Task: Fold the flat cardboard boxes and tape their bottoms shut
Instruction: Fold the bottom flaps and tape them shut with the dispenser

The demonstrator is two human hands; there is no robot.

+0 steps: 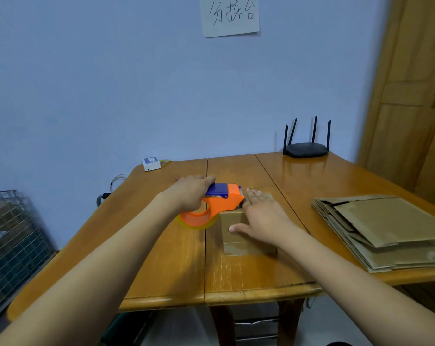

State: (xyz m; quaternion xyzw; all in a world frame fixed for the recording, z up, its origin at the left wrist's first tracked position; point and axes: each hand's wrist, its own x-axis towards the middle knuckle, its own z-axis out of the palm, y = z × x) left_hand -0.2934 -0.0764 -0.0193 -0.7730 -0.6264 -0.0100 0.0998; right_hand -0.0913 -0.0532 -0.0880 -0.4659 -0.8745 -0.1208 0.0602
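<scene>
Your two bare forearms come in from the near edge and meet over the middle of the glossy orange-brown wooden desk (249, 278). Your left hand (189, 193) is wrapped around the blue handle of the orange plastic tape dispenser (217, 206), fingers curled over the top, and the dispenser's front end sits right at the far left part of the small folded brown cardboard box (236, 231). You can see the yellowish clear tape roll hanging off the near side of the dispenser, just left of the box.

Your right hand (264, 218) lies flat on top of that box, fingers straight and together pointing toward the far side, thumb stuck out to the left, pressing down on the flaps. That box sits on the centre panel of the desk, a bit toward the far side.

Off to the right, near the desk's edge, there's a messy stack of flat brown cardboard boxes (386, 231), well apart from the one you're working on. Far right corner has a black router with four antennas (306, 146), and at the far left sits a small white box-shaped device (151, 164).
</scene>
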